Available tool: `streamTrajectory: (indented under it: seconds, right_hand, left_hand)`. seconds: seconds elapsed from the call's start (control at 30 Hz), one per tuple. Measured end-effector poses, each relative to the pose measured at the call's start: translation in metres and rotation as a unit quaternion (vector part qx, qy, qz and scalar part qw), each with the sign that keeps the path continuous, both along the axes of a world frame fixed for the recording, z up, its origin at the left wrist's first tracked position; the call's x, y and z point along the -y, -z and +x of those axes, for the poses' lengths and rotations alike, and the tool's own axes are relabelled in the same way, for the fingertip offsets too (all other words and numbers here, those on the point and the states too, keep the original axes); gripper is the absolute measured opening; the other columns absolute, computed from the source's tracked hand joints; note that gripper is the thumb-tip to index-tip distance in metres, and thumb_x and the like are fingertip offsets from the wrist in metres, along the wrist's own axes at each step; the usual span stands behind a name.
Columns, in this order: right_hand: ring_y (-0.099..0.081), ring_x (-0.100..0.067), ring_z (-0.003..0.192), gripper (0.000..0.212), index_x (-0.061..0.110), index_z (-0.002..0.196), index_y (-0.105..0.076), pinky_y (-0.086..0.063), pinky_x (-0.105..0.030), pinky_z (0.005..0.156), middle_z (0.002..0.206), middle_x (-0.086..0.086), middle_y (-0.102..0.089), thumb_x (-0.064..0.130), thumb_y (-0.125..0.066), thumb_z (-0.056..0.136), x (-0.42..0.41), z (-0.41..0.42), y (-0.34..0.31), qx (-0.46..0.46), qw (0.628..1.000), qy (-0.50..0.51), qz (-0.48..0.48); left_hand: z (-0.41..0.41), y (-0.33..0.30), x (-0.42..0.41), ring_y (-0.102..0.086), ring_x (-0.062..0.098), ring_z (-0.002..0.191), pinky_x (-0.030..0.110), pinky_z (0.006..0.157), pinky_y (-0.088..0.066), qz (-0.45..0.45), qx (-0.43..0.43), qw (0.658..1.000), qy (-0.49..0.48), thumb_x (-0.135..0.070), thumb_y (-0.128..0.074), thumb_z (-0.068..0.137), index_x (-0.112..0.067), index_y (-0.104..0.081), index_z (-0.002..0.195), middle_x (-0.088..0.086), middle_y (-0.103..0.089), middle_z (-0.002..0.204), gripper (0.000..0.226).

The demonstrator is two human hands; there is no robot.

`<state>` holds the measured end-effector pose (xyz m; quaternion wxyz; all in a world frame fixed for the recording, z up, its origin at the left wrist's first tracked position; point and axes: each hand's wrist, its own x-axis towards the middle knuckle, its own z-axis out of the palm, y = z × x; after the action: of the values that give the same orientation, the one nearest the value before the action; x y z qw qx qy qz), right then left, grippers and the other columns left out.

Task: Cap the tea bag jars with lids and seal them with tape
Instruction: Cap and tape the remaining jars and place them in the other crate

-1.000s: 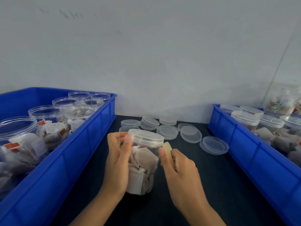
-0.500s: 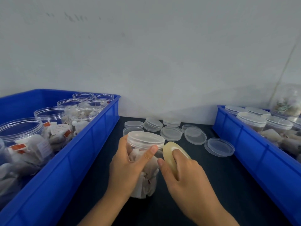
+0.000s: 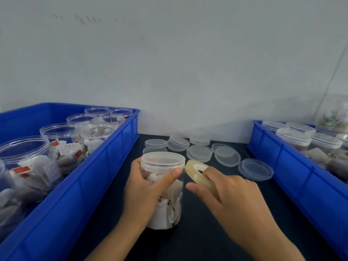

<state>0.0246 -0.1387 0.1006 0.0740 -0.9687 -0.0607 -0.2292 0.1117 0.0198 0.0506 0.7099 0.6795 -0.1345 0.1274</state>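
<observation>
The two blue crates flank the jar I'm working on: the left crate (image 3: pixel 90 185) holds open jars of tea bags waiting for lids, the right crate (image 3: pixel 293 166) holds jars already capped. If I swing my elbow while winding, I judge I could knock either wall and jolt the jar off line.

The jar (image 3: pixel 165 202) stands upright on the dark table (image 3: pixel 207 232) between them, directly in front of me, full of tea bags. My left hand (image 3: pixel 145 193) wraps around its body, thumb stretched up to just under the lid, so that hand is gripping the jar. If that grip slackens, the jar will likely twist with the pull of the tape and the band will wrinkle or run crooked.

The lid (image 3: pixel 163 161) sits on top of the jar and looks level, though I cannot tell if it is fully seated; taping over a cocked lid would seal in a gap.

My right hand (image 3: pixel 231 196) clasps the tape roll (image 3: pixel 199 174), just right of the jar's rim. I cannot see a free strip clearly. Pulled too steeply, it could miss the seam, stick to my thumb, or fold on itself.

Behind the jar lie loose lids (image 3: pixel 199 153), which a stray tape end could pick up.
</observation>
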Motion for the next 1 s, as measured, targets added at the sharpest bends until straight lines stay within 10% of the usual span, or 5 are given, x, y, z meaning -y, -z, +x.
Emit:
streamTrajectory:
  seconds: [0.33, 1.0]
  right_hand:
    - [-0.048, -0.013, 0.054, 0.06, 0.029, 0.068, -0.045, -0.022, -0.018, 0.052, 0.052, 0.008, -0.046, 0.077, -0.009, 0.074, 0.009, -0.003, -0.005, 0.029, 0.999, 0.005, 0.028]
    - [-0.043, -0.008, 0.055, 0.064, 0.027, 0.082, -0.051, -0.024, -0.019, 0.057, 0.058, 0.005, -0.045, 0.073, -0.007, 0.074, 0.017, 0.007, -0.001, -0.02, 0.998, 0.017, 0.062]
  left_hand:
    - [-0.002, -0.002, -0.003, -0.065, -0.004, 0.09, 0.01, 0.071, -0.05, 0.041, 0.039, 0.998, 0.014, -0.064, -0.082, 0.043, -0.029, -0.056, 0.107, -0.023, -0.066, 0.099, 0.077]
    - [0.002, -0.007, -0.005, -0.068, 0.005, 0.094, 0.011, 0.07, -0.051, 0.012, -0.011, 0.985, 0.17, -0.049, -0.083, 0.045, -0.019, -0.057, 0.115, -0.01, -0.072, 0.102, 0.08]
